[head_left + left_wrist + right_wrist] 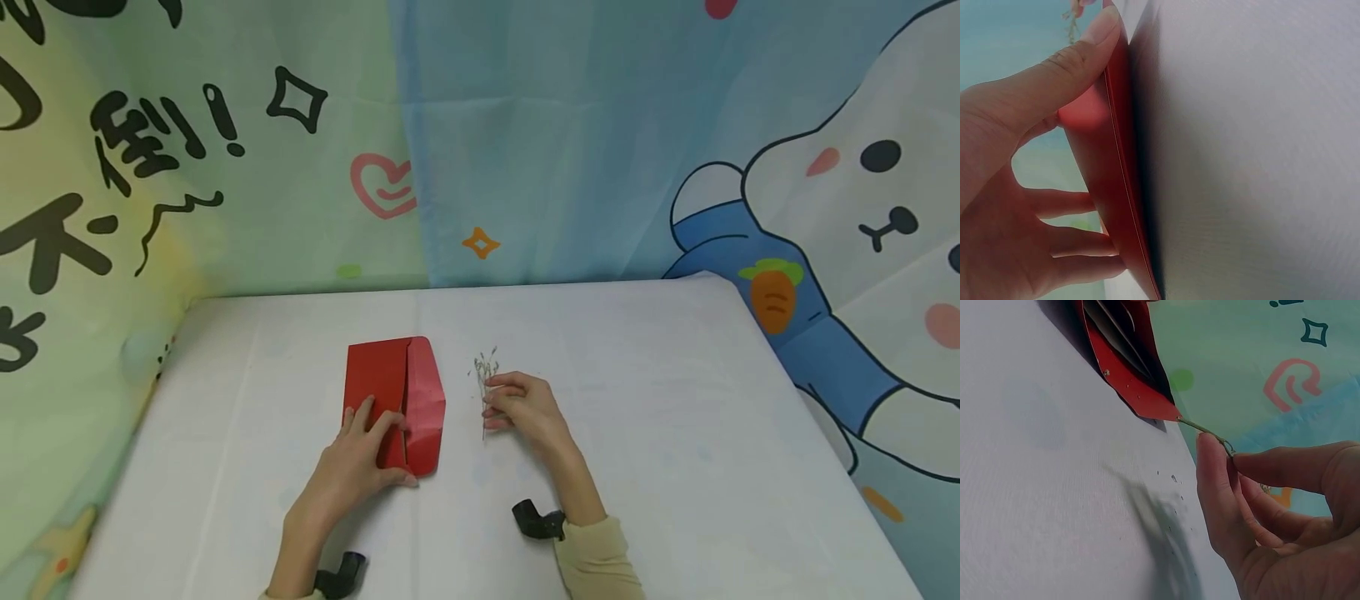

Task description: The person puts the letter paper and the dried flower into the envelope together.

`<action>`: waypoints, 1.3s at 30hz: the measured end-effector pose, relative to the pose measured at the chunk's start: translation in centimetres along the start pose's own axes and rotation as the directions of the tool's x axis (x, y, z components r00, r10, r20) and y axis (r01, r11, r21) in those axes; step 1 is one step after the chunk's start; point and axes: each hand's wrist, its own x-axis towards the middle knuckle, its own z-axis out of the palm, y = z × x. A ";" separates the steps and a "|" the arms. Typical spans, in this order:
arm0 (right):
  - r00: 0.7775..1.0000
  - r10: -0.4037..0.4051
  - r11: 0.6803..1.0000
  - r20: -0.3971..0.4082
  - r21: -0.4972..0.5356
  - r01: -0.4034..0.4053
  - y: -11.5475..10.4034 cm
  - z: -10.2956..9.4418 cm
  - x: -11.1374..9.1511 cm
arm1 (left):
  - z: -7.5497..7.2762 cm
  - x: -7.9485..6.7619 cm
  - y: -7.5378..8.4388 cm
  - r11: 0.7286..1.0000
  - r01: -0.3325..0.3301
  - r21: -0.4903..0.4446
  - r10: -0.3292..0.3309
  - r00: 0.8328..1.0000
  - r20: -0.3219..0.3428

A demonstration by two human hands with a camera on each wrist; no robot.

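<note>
A red envelope (378,371) lies on the white-covered table, its flap (427,400) folded out to the right. My left hand (351,473) holds it, fingers spread over its face and thumb (1063,72) against the near edge. That near edge stands slightly off the cloth in the left wrist view. From the right wrist view the mouth gapes, with something pale inside. To the right of the flap, my right hand (528,408) pinches a thin sprig of small dried flowers (486,367) by its stem (1197,427) between thumb and fingertips, the flower heads pointing away from me.
White cloth (675,400) covers the table. Tiny dark crumbs (1174,479) are scattered on it beneath the sprig. A printed curtain (540,150) with a cartoon figure hangs along the back and sides. Each wrist carries a black camera mount (538,520).
</note>
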 end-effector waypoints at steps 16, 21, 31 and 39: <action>0.997 0.004 0.999 0.071 0.039 -0.007 -0.1 1.5 0.3 | 0.1 0.1 -0.2 1.000 -0.014 0.010 0.014 1.000 -0.020; 0.995 -0.003 0.999 0.096 0.038 -0.001 0.0 2.3 0.5 | 0.1 0.1 -0.1 1.000 -0.012 0.001 0.012 1.000 -0.019; 0.992 -0.002 1.000 0.123 0.018 -0.001 0.0 3.3 0.8 | 0.1 0.1 -0.1 1.000 -0.007 -0.002 0.007 1.000 -0.021; 0.991 -0.008 1.000 0.135 0.021 0.005 0.4 3.8 1.1 | 0.0 0.1 -0.2 1.000 -0.010 -0.011 0.010 1.000 -0.014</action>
